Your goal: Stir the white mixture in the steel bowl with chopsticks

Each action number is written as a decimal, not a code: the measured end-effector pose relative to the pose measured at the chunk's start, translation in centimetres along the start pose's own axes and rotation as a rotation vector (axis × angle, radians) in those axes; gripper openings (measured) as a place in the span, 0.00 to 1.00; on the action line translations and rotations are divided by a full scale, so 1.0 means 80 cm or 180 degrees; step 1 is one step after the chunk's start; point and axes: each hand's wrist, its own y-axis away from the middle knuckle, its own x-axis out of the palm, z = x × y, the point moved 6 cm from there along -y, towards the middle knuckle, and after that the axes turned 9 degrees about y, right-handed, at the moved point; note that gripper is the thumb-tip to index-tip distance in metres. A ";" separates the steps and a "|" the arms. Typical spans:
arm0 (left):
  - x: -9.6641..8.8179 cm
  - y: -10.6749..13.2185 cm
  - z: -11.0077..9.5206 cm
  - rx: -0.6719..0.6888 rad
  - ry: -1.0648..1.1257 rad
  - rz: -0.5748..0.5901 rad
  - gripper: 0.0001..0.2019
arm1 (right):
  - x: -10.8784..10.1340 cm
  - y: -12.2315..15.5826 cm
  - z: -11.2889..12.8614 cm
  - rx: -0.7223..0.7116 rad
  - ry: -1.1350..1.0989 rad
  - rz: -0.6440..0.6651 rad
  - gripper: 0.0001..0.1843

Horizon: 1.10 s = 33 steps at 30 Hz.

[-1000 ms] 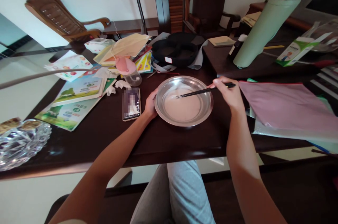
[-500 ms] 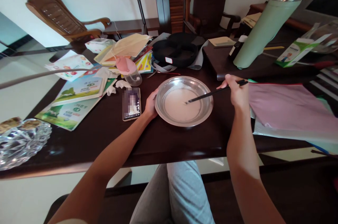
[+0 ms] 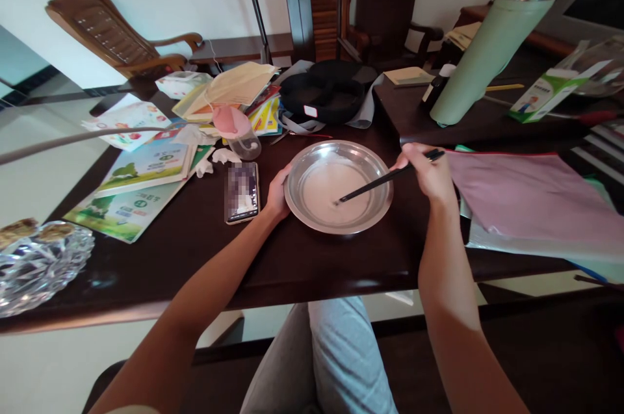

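Observation:
A round metal basin (image 3: 380, 209) stands on the dark table in front of me, with a pale, milky mixture (image 3: 326, 190) in its bottom. My left hand (image 3: 279, 193) grips the basin's left rim, its fingers partly hidden behind the wall. Black chopsticks (image 3: 375, 184) are held in my right hand (image 3: 429, 170), to the right of the basin. They slant down to the left, and their tips dip into the mixture. Just left of my left hand lies a phone (image 3: 243, 193) with a lit screen.
Left are booklets (image 3: 131, 206), crumpled tissue (image 3: 225, 155), a pink-topped cup (image 3: 238, 131) and a glass dish (image 3: 43, 264). Behind the basin sits a black case (image 3: 322, 95). At right are a tall green thermos (image 3: 492, 56), a small carton (image 3: 543, 99) and a pink folder (image 3: 531, 196).
My right hand has shifted left and slightly down, and the chopstick tips have moved left and down through the mixture. My left hand stays on the basin rim.

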 end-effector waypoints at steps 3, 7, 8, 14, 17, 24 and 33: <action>-0.003 -0.001 -0.001 0.0047 0.0006 -0.0028 0.07 | 0.019 0.001 0.008 -0.0122 0.0060 0.0514 0.26; 0.000 -0.002 -0.001 0.0073 0.0035 0.0054 0.07 | -0.003 -0.003 0.001 -0.0068 0.0104 -0.0173 0.26; 0.001 -0.001 -0.001 0.0066 0.0042 0.0087 0.08 | -0.010 -0.003 -0.002 -0.0015 0.0054 -0.0347 0.27; 0.003 0.000 -0.002 0.0089 0.0001 0.0072 0.08 | 0.015 0.000 0.004 -0.0048 -0.0051 0.0373 0.26; 0.002 -0.001 -0.002 0.0098 0.0010 0.0045 0.07 | 0.013 -0.001 0.005 -0.0118 0.0055 0.0271 0.25; 0.000 -0.003 -0.001 0.0074 -0.0011 0.0100 0.09 | 0.004 0.000 0.000 -0.0053 -0.0086 0.0147 0.27; -0.003 -0.005 0.001 0.0036 0.0014 0.0114 0.11 | -0.013 -0.003 -0.007 -0.0084 0.0037 -0.0340 0.26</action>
